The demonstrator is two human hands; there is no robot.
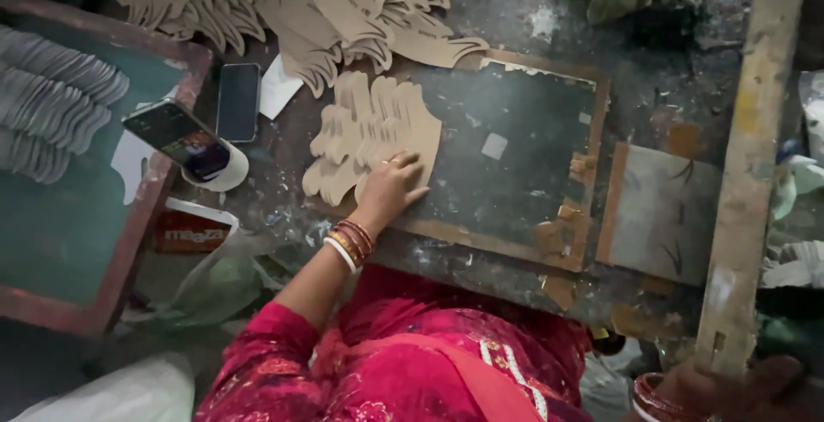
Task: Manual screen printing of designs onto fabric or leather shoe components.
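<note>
Cardboard cutout point(365, 134) under left hand point(390, 186); right hand point(730, 388) cut off by frame edge.

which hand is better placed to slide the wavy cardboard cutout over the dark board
Left. The left hand already rests on the cardboard cutout at the dark board's edge. The right hand is far off, at the foot of the wooden plank.
</note>
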